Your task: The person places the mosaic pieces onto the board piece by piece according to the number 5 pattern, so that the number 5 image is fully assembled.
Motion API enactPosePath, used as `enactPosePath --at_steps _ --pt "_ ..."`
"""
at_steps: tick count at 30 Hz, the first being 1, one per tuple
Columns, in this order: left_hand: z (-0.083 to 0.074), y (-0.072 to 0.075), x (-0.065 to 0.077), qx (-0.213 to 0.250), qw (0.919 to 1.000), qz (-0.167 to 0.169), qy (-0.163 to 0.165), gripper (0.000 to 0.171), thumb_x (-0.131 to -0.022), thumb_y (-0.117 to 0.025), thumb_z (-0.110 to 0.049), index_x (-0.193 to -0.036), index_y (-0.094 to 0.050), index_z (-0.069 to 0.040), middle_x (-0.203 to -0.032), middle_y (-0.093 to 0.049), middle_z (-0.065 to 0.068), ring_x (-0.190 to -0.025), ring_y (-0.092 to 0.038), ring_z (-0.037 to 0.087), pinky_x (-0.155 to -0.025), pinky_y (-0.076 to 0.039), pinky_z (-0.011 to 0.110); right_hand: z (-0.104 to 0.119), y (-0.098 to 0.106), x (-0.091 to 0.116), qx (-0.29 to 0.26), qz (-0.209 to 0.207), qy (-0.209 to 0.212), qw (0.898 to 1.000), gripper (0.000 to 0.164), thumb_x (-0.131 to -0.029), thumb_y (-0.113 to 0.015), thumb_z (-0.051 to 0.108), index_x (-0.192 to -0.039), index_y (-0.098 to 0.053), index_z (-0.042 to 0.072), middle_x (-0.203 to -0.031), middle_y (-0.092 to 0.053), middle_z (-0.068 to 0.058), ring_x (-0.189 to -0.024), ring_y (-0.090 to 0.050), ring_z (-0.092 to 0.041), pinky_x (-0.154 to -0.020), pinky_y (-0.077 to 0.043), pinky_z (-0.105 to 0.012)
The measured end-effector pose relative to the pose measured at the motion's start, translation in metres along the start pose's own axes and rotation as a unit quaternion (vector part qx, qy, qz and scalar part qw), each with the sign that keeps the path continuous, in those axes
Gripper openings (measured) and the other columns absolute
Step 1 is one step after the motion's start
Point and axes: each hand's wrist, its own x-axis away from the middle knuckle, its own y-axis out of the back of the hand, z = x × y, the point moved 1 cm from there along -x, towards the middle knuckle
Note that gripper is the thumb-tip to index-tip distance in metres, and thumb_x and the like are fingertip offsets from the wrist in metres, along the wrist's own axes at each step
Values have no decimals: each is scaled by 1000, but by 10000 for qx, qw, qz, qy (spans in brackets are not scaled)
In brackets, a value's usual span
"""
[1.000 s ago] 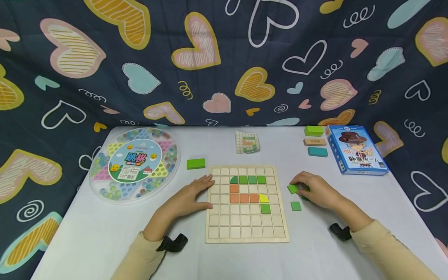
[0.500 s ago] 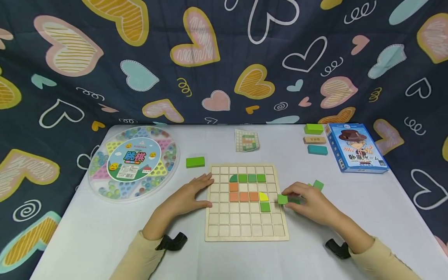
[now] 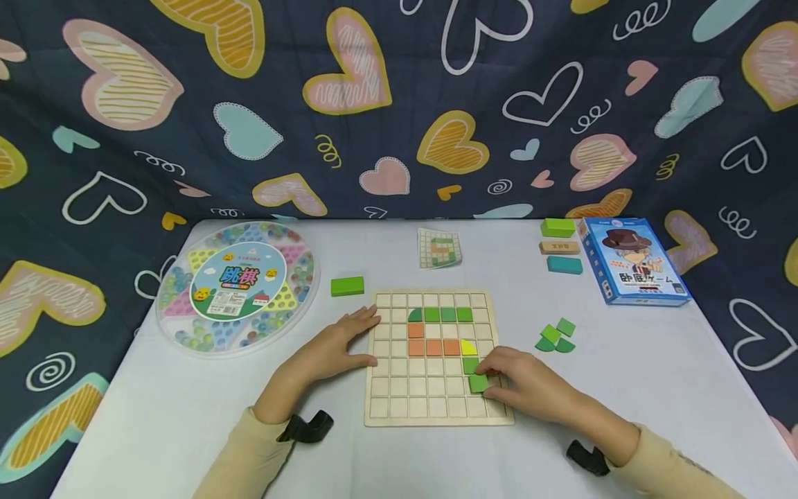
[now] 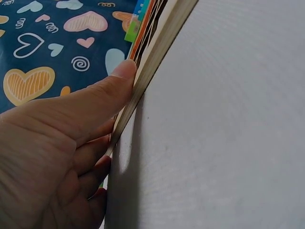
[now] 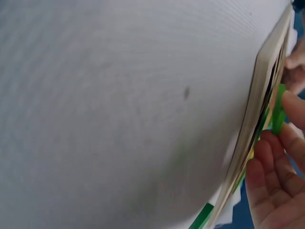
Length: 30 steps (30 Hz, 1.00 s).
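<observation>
A wooden grid board point(image 3: 418, 403) lies flat in the middle, with green, orange and yellow tiles set in some of its squares. My right hand point(image 3: 530, 384) pinches a green square tile point(image 3: 478, 383) between thumb and fingers over the board's right part, just below another green tile. Seen from the right wrist, the pinched green tile point(image 5: 279, 109) stands tilted at the board's edge. My left hand point(image 3: 333, 352) rests against the board's left edge, fingers and thumb spread. The left wrist view has the thumb point(image 4: 125, 71) touching the board's side point(image 4: 157, 55).
Several loose green tiles point(image 3: 551, 334) lie right of the board. Behind it is a pattern card point(image 3: 439, 248); a green block point(image 3: 347, 286) is at its upper left. A round marble game point(image 3: 238, 290) sits left; blocks point(image 3: 564, 265) and a blue box point(image 3: 636, 262) stand back right.
My right hand has moved left and toward me from the loose tiles, carrying a green square tile over the board. The left hand has stayed at the left edge.
</observation>
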Motion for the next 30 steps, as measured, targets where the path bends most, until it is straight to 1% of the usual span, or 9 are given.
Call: enactPosePath --at_steps 3,7,11,13,18,22,25,30 --pt "0 0 -1 5 10000 -2 -31 77 -79 -74 -38 -143 -42 -7 -156 -26 7 -144 -23 26 -119 -20 45 2 -3 -1 354 63 111 9993 26 -81 -75 25 -104 -68 16 -102 -61 12 -90 -55 -2 -77 -54 -24" --pt "0 1 -1 25 10000 4 -88 77 -79 -74 -37 -143 -42 -6 -156 -26 7 -144 -24 27 -118 -20 45 3 -5 -2 651 -44 338 9973 25 -81 -75 26 -103 -69 16 -100 -60 11 -90 -54 -1 -74 -54 -22" --pt "1 0 -2 27 9999 6 -144 77 -80 -74 -37 -143 -42 -6 -156 -26 7 -144 -24 26 -119 -20 45 3 -6 -2 702 -130 458 9964 26 -80 -76 29 -102 -70 15 -98 -60 11 -88 -53 -1 -72 -53 -20" --pt "2 0 -2 26 9999 0 -143 77 -80 -74 -37 -143 -42 -7 -156 -27 7 -144 -24 26 -119 -20 45 3 -5 -2 639 -126 447 9969 29 -80 -76 31 -103 -69 15 -100 -60 11 -90 -54 -2 -75 -53 -21" --pt "2 -2 0 14 9999 -26 -136 77 -80 -74 -37 -143 -42 -7 -155 -27 8 -144 -25 27 -118 -21 46 -1 3 3 336 -244 173 9990 36 -79 -76 35 -108 -67 17 -106 -62 12 -99 -57 -4 -84 -54 -28" --pt "3 -2 0 -5 9999 -20 -136 77 -80 -73 -38 -143 -42 -7 -156 -27 8 -144 -25 27 -118 -21 46 -11 12 12 102 -473 -159 9987 37 -79 -76 27 -113 -65 16 -112 -63 9 -105 -60 -10 -88 -54 -32" --pt "3 -2 0 -13 9999 -13 -138 77 -80 -73 -38 -143 -42 -7 -156 -27 8 -144 -25 27 -118 -21 46 -21 19 21 106 -698 -438 9965 39 -79 -77 20 -116 -65 15 -114 -64 7 -105 -62 -13 -88 -55 -34" --pt "3 -2 -1 -21 9999 -9 -157 77 -80 -73 -38 -143 -42 -7 -156 -27 8 -144 -25 26 -118 -20 46 -41 32 38 353 -1143 -839 9893 40 -78 -78 16 -115 -65 12 -111 -66 3 -101 -63 -17 -83 -55 -38"
